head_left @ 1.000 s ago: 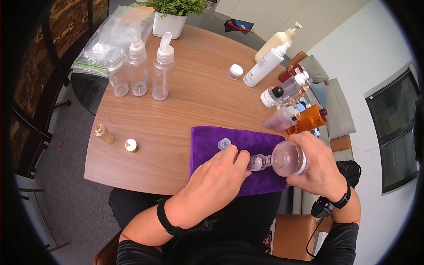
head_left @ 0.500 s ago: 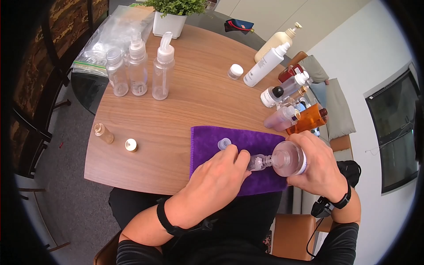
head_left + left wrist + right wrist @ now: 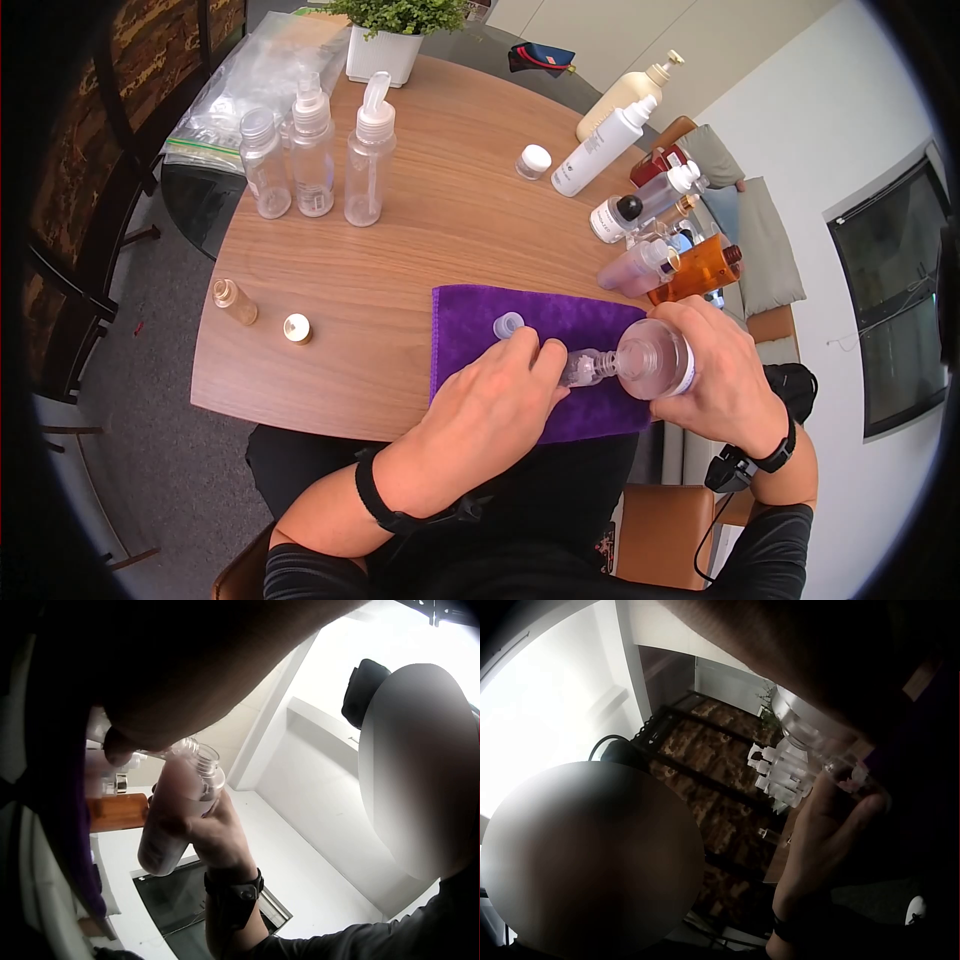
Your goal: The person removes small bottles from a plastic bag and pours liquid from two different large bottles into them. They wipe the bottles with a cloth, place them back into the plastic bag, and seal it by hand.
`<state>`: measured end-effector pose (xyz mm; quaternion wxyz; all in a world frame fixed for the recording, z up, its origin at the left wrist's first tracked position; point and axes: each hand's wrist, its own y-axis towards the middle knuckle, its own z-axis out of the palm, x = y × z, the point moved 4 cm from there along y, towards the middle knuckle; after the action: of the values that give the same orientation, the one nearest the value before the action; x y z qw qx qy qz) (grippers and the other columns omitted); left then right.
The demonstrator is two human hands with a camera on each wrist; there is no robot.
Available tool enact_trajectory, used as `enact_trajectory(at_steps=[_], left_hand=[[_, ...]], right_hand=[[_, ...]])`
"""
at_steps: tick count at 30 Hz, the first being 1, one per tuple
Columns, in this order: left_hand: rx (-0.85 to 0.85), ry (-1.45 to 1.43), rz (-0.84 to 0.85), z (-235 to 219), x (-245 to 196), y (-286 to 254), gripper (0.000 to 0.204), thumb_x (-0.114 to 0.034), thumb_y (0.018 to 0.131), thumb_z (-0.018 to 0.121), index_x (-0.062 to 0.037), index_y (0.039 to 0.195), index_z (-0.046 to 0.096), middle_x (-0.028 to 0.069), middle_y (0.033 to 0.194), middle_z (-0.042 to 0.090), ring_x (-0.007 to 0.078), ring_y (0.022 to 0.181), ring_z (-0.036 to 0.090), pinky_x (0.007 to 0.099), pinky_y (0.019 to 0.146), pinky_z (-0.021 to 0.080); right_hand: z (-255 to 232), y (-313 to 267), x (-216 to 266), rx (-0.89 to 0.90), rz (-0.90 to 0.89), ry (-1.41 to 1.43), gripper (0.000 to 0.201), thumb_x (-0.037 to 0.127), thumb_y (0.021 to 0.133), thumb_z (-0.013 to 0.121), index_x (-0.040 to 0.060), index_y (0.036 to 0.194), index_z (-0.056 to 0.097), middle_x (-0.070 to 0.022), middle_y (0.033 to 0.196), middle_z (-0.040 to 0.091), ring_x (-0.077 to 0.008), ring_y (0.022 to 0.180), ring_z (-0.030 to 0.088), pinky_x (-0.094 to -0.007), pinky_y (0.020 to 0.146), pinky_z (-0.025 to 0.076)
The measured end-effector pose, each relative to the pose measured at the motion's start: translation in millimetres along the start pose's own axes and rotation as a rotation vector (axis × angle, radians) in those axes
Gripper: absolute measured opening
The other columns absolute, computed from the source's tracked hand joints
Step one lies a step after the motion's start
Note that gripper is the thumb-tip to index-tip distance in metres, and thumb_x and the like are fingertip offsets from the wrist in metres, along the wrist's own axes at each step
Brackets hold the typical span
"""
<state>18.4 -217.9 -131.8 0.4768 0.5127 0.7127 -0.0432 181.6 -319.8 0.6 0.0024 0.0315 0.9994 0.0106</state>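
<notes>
Over the purple cloth [image 3: 470,370], the left hand [image 3: 490,410] grips a small clear bottle [image 3: 583,368], its neck pointing right. The right hand [image 3: 722,375] holds a larger clear bottle [image 3: 655,362] of pinkish liquid, tilted so that its mouth meets the small bottle's neck. In the left wrist view the larger bottle [image 3: 166,832] leans with its open neck up beside the small one; whether liquid flows between them I cannot tell. A translucent cap [image 3: 508,325] lies on the cloth just beyond the left hand's fingers.
Three empty clear bottles [image 3: 368,180] stand at the back left, near a potted plant [image 3: 385,55] and plastic bags [image 3: 260,80]. A small amber bottle [image 3: 236,303] and gold cap [image 3: 297,329] are at the left. Several toiletry bottles [image 3: 600,150] and a small jar [image 3: 533,163] occupy the back right.
</notes>
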Motion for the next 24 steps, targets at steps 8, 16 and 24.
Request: enact_trajectory(at_steps=[8,16,24], left_hand=[[0.005,0.001,-0.004,-0.5,-0.6,0.3,0.034,-0.015,0.093,0.083,-0.0024,0.114,0.06,0.0162,0.1,0.058,0.0368,0.09,0.068,0.0462,0.077,0.058],[-0.003,-0.003,0.0,-0.2,-0.2,0.3,0.033,-0.014,0.092,0.083,-0.0023,0.113,0.06,0.0162,0.099,0.057,0.0371,0.09,0.068,0.0464,0.077,0.057],[-0.006,0.0,0.003,-0.3,-0.5,0.2,0.033,-0.014,0.092,0.083,-0.0024,0.112,0.06,0.0162,0.099,0.057,0.0371,0.09,0.068,0.0463,0.076,0.057]], right_hand=[[-3.6,0.8,4.0,0.016,0.026,-0.008,0.073,0.011,0.062,0.093,0.0058,0.129,0.066,-0.0136,0.107,0.067,-0.0385,0.099,0.068,-0.0463,0.086,0.057],[-3.7,1.6,5.2,-0.002,0.013,-0.003,0.068,0.01,0.062,0.091,0.0083,0.125,0.065,-0.0123,0.108,0.066,-0.0376,0.101,0.068,-0.0467,0.086,0.056],[-4.1,1.3,5.4,-0.001,0.028,-0.004,0.066,0.01,0.062,0.091,0.0101,0.123,0.065,-0.011,0.107,0.066,-0.0369,0.101,0.068,-0.0466,0.086,0.056]])
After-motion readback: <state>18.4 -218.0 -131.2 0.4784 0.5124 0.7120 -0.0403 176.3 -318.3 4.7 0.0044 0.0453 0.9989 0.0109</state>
